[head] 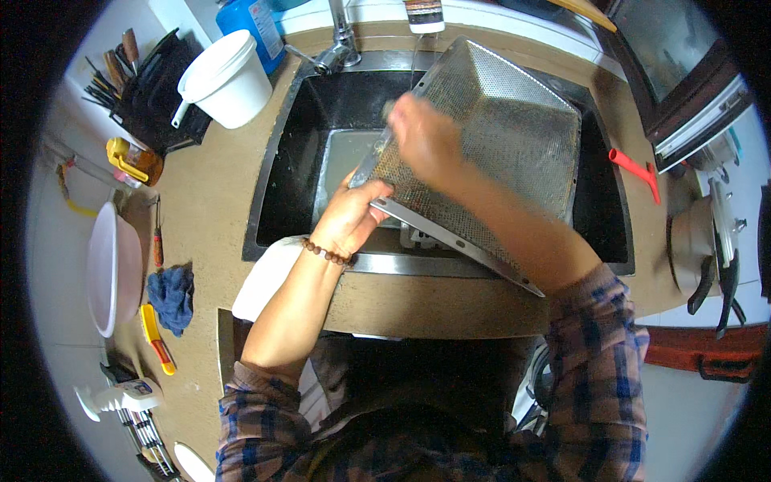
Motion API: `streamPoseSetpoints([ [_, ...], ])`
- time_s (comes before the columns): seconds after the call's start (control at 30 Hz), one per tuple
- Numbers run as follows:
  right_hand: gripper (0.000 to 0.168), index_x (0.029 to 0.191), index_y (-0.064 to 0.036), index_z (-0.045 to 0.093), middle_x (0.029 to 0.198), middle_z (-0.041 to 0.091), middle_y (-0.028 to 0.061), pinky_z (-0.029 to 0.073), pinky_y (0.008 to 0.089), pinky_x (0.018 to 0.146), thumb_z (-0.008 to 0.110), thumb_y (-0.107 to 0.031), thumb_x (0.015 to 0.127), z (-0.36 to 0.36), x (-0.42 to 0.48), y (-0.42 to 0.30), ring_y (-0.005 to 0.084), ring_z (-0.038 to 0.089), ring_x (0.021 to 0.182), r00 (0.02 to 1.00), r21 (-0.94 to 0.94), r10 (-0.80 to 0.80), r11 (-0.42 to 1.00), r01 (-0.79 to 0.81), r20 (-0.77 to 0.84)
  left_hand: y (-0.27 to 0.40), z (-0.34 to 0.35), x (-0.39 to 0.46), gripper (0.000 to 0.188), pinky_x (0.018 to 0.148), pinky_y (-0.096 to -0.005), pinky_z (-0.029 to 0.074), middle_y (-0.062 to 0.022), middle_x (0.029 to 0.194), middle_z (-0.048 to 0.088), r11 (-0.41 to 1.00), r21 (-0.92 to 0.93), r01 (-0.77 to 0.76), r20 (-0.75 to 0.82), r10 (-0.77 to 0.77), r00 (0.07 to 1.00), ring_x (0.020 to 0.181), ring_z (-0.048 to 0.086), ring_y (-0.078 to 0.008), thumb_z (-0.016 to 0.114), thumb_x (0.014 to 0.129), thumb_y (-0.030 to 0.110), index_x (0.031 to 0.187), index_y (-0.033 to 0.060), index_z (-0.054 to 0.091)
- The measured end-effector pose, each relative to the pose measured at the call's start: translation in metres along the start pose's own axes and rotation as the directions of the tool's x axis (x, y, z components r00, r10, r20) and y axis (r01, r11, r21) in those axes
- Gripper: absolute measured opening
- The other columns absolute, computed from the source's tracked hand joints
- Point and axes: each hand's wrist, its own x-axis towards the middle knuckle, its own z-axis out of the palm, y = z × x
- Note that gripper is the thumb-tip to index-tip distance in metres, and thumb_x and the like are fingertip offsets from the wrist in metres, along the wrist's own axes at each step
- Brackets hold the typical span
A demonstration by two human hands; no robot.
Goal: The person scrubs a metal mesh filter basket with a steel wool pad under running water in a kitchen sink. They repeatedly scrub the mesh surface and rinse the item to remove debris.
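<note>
A perforated metal tray with a flanged rim is held tilted over the dark sink. My left hand, with a beaded bracelet at its wrist, grips the tray's near left corner, the thumb on the inner side. My right hand is blurred and closed above the tray's left edge. It seems to hold a small thing, too blurred to name. A thin stream of water falls behind the tray's upper left edge. Inside the sink, a pale rectangular basin lies partly hidden under the tray.
A faucet and a white lidded bucket stand behind and left of the sink. On the left counter lie a blue cloth, a yellow-handled brush and a screwdriver. A red tool and a pot are right.
</note>
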Motion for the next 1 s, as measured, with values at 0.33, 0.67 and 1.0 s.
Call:
streamPoseSetpoints([
  [0.33, 0.015, 0.080, -0.006, 0.049, 0.067, 0.056, 0.0138, 0.049, 0.0396, 0.052, 0.051, -0.021, 0.082, -0.014, 0.004, 0.009, 0.0301, 0.061, 0.063, 0.991, -0.165, 0.061, 0.986, -0.040, 0.122, 0.005, 0.015, -0.005, 0.039, 0.065, -0.0293, 0.049, -0.0072, 0.088, 0.056, 0.998, 0.050, 0.036, -0.038, -0.034, 0.999, 0.073, 0.054, -0.0153, 0.050, 0.074, -0.007, 0.112, 0.0022, 0.046],
  [0.67, 0.011, 0.082, -0.008, 0.050, 0.075, 0.056, 0.0130, 0.044, 0.0425, 0.057, 0.052, -0.018, 0.081, -0.014, -0.012, 0.002, 0.0331, 0.056, 0.067, 0.978, 0.008, 0.120, 0.992, -0.123, 0.169, 0.010, 0.023, -0.007, 0.035, 0.059, -0.0252, 0.045, -0.0048, 0.081, 0.054, 0.999, 0.021, 0.044, -0.088, -0.042, 0.995, 0.065, 0.051, -0.0125, 0.049, 0.073, -0.009, 0.105, 0.0031, 0.049],
  [1.0, 0.014, 0.083, -0.008, 0.054, 0.076, 0.054, 0.0119, 0.043, 0.0420, 0.061, 0.047, -0.021, 0.083, -0.011, -0.004, 0.001, 0.0308, 0.056, 0.070, 0.968, -0.019, -0.013, 1.000, 0.019, 0.252, 0.009, -0.003, 0.017, 0.029, 0.089, -0.0356, 0.040, -0.0154, 0.105, 0.055, 0.896, -0.443, -0.036, 0.020, 0.050, 0.999, 0.095, 0.053, -0.0254, 0.046, 0.085, 0.015, 0.107, -0.0044, 0.049],
])
